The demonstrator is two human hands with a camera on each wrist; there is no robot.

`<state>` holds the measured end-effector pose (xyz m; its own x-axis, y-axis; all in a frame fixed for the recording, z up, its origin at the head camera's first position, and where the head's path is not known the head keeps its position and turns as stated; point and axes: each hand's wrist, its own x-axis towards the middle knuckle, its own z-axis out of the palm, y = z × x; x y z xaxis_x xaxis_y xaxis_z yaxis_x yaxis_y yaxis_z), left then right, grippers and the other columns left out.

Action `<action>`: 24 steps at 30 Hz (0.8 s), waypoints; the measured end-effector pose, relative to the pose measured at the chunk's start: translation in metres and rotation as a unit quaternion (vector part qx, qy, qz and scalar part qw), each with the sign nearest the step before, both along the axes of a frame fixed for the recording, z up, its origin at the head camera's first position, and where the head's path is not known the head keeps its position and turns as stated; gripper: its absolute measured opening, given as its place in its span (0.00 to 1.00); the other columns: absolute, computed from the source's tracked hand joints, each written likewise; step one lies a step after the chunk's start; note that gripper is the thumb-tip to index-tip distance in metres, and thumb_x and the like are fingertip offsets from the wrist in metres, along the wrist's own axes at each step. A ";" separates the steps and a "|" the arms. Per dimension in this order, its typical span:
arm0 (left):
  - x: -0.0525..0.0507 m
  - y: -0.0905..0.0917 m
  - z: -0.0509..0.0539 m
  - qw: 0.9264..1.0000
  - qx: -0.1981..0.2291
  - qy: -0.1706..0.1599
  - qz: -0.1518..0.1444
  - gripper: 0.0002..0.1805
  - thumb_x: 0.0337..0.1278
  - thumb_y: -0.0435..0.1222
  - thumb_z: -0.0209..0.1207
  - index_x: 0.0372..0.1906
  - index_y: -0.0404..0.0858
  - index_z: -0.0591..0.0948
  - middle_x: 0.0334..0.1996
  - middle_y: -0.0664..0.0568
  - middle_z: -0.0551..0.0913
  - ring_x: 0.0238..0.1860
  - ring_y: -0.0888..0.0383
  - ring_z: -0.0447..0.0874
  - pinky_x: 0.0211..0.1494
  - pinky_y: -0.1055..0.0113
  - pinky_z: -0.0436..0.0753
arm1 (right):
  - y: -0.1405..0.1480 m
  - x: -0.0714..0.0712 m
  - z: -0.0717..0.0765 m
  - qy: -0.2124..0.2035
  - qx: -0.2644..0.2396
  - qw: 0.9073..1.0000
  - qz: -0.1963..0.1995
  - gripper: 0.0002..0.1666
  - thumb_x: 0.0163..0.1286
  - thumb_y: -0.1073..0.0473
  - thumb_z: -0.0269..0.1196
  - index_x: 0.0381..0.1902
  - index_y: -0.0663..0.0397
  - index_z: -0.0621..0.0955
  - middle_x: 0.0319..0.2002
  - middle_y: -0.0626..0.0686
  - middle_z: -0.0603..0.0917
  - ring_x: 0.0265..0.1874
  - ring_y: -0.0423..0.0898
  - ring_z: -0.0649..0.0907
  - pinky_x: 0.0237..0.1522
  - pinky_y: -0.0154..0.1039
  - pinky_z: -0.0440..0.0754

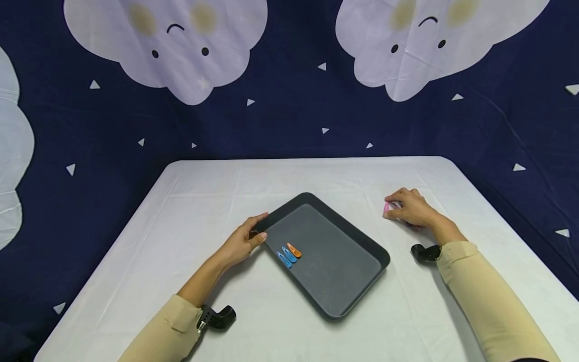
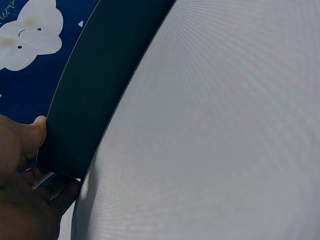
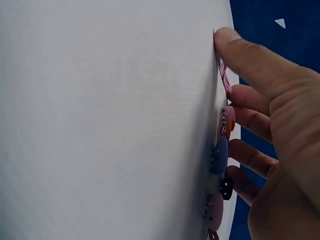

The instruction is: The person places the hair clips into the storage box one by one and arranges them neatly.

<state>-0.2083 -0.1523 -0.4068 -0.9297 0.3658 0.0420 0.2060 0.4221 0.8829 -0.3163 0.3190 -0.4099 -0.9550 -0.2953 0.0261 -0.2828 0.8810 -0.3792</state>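
Tray: the dark grey tray (image 1: pixel 334 251) lies at the centre of the head view, set askew, one corner towards the top of the frame and one towards the bottom; it rests on the white table (image 1: pixel 203 201).
Clips in tray: a blue clip (image 1: pixel 284 260), a second blue clip (image 1: pixel 289 255) and an orange clip (image 1: pixel 294 250) lie side by side near the tray's left wall, a little left of the frame's centre; the orange one is uppermost of the row.
Left hand: the left hand (image 1: pixel 239 244), left of centre, grips the tray's left corner; its thumb lies over the rim, its other fingers at the outer side.
Right hand: the right hand (image 1: pixel 413 208), in the right half of the frame, pinches a pink clip (image 3: pixel 223 75) between thumb and fingertip, well apart from the tray.
Under right hand: in the right wrist view, coloured pieces (image 3: pixel 219 156) (pink, orange, blue, black) run down the right-hand part of the frame beside the other fingers; their exact kind is hard to tell.
Backdrop: a navy cloth (image 1: pixel 289 120) with white clouds (image 1: pixel 181 75) and small triangles fills the top of the head view.
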 end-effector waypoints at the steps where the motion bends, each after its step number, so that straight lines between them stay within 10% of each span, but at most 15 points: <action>1: 0.000 0.000 0.000 1.000 0.000 0.000 0.000 0.30 0.67 0.33 0.51 0.72 0.39 0.58 0.61 0.37 0.68 0.48 0.50 0.73 0.44 0.70 0.76 | 0.000 0.000 -0.001 0.003 0.000 1.000 -0.001 0.36 0.55 0.45 0.69 0.57 0.58 0.77 0.56 0.63 0.73 0.52 0.59 0.67 0.53 0.57 0.64; 14: -0.001 -0.001 -0.001 1.000 -0.001 0.005 -0.005 0.30 0.67 0.33 0.51 0.72 0.38 0.58 0.61 0.36 0.67 0.47 0.51 0.73 0.42 0.71 0.76 | 0.001 0.001 -0.005 0.028 -0.020 0.999 -0.005 0.30 0.55 0.51 0.69 0.54 0.58 0.79 0.54 0.63 0.75 0.51 0.60 0.68 0.52 0.56 0.64; 24: -0.001 -0.001 -0.001 1.000 -0.002 0.006 -0.003 0.30 0.67 0.34 0.51 0.72 0.38 0.58 0.62 0.37 0.67 0.49 0.49 0.74 0.45 0.72 0.76 | -0.011 0.009 0.018 0.009 -0.073 0.997 0.012 0.30 0.59 0.54 0.67 0.59 0.57 0.75 0.58 0.62 0.73 0.54 0.58 0.66 0.51 0.52 0.67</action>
<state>-0.2098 -0.1536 -0.4081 -0.9272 0.3710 0.0515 0.2190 0.4253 0.8782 -0.3071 0.3078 -0.3920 -0.9469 -0.3095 0.0870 -0.3105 0.8103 -0.4971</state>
